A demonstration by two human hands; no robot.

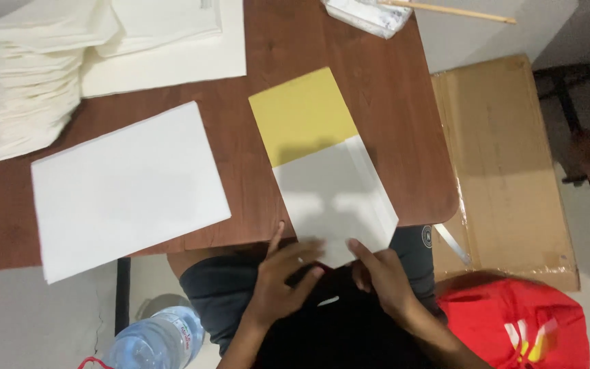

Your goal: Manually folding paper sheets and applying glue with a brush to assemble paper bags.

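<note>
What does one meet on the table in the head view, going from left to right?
Stack of folded white cloths → large white sheet → yellow sheet with the white folded sheet, held by both hands → cardboard box.

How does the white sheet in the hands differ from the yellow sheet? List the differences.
The white sheet hangs over the table edge, both hands on its near end; the yellow sheet lies wholly on the table, untouched. The white sheet overlaps the yellow sheet's near edge. The left hand and right hand pinch only the white. Both are flat and rectangular.
</note>
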